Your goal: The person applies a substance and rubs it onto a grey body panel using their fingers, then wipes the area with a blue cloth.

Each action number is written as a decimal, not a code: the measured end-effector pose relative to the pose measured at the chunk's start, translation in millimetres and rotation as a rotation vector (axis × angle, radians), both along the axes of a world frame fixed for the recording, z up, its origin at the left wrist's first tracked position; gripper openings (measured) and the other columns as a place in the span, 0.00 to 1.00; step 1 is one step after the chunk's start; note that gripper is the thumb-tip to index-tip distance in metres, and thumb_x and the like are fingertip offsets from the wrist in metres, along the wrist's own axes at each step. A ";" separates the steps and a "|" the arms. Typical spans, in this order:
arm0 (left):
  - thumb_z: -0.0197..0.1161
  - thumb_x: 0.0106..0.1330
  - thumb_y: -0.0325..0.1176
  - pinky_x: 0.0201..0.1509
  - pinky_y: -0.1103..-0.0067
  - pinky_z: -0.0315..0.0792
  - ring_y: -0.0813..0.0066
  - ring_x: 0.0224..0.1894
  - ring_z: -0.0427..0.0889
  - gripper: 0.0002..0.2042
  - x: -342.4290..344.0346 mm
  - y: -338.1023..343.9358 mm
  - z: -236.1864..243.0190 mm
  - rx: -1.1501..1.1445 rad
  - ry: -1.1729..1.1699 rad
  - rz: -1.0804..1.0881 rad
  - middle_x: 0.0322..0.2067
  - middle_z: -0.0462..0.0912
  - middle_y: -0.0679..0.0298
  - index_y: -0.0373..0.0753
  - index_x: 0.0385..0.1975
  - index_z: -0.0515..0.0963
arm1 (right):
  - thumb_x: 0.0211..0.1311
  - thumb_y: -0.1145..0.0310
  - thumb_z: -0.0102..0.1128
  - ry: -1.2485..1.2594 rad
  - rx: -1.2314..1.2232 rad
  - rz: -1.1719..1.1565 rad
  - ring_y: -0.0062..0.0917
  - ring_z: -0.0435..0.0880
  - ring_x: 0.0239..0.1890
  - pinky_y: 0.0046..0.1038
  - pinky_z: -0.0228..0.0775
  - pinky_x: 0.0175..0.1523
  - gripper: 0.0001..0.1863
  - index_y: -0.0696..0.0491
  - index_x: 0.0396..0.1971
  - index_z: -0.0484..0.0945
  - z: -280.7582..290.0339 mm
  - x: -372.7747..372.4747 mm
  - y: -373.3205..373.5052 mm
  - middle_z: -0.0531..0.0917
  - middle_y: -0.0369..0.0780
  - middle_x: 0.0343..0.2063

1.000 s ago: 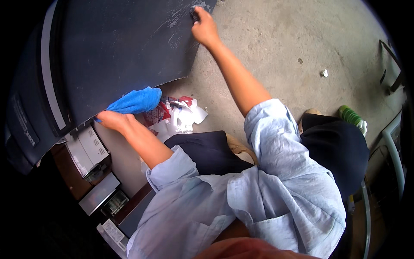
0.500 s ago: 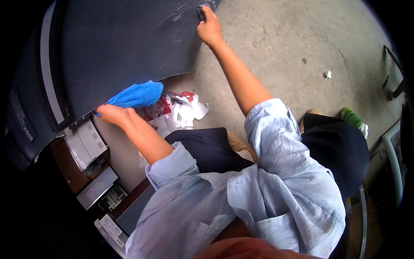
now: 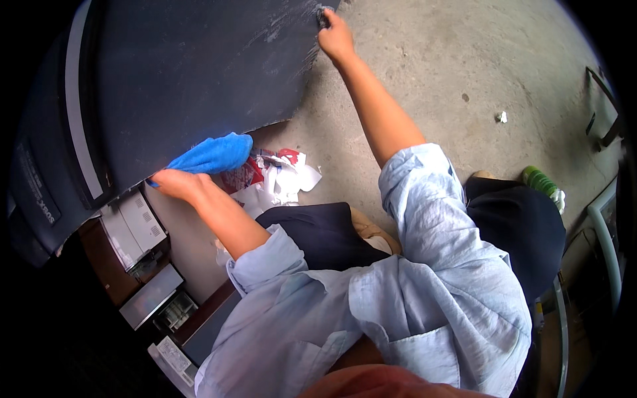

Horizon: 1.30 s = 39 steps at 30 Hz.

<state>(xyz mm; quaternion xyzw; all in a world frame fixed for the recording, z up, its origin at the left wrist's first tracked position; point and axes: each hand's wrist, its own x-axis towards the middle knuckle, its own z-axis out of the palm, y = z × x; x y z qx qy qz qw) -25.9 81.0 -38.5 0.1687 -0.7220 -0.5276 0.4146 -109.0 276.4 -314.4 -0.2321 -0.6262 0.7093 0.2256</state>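
A large dark blue-grey panel [image 3: 192, 73] with pale scuffs and a light grey strip takes up the upper left. My left hand [image 3: 178, 184] is closed at its near edge, gripping a bright blue cloth [image 3: 215, 154] that spreads out to the right along that edge. Far off, at the panel's right edge, my right hand [image 3: 337, 38] is closed around a small dark grey pad-like piece [image 3: 323, 17], pressed to the scuffed surface. Its exact kind is too small to tell.
Crumpled white and red paper [image 3: 282, 178] lies on the concrete floor [image 3: 451, 60] by my knee. A green bottle [image 3: 543, 182] is beside my other leg. White box-shaped devices [image 3: 136, 229] stand lower left. A curved pale metal tube [image 3: 607, 242] is at the right.
My right hand has shifted slightly right along the panel's edge with the small dark piece. The left hand and the blue cloth sit slightly lower in view; the grip looks the same.
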 end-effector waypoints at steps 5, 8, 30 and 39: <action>0.52 0.68 0.47 0.59 0.67 0.72 0.55 0.53 0.79 0.25 -0.7 -5.3 -2.9 0.022 -0.006 -0.054 0.53 0.77 0.51 0.30 0.53 0.74 | 0.52 0.82 0.48 0.043 0.008 -0.003 0.39 0.72 0.64 0.32 0.61 0.69 0.28 0.55 0.56 0.76 32.7 36.4 -37.7 0.76 0.48 0.59; 0.51 0.68 0.48 0.59 0.66 0.72 0.54 0.53 0.79 0.25 5.4 -13.9 4.1 0.003 -0.005 0.001 0.53 0.77 0.51 0.30 0.53 0.74 | 0.54 0.82 0.46 0.058 0.056 -0.049 0.40 0.73 0.63 0.32 0.61 0.69 0.27 0.55 0.57 0.76 16.0 7.4 -17.0 0.76 0.49 0.59; 0.51 0.68 0.48 0.59 0.67 0.73 0.54 0.53 0.79 0.27 -1.3 -8.6 -1.1 0.028 -0.004 -0.041 0.54 0.77 0.49 0.27 0.54 0.73 | 0.54 0.80 0.48 -0.006 0.068 -0.009 0.42 0.66 0.67 0.35 0.56 0.72 0.30 0.58 0.61 0.70 16.9 15.9 -24.8 0.71 0.52 0.62; 0.52 0.67 0.48 0.59 0.66 0.73 0.54 0.52 0.79 0.27 1.9 -2.2 2.8 0.037 0.009 -0.008 0.53 0.77 0.49 0.29 0.54 0.73 | 0.52 0.76 0.48 -0.103 -0.058 0.126 0.42 0.64 0.69 0.35 0.55 0.72 0.32 0.59 0.63 0.68 1.8 46.6 -60.1 0.68 0.51 0.65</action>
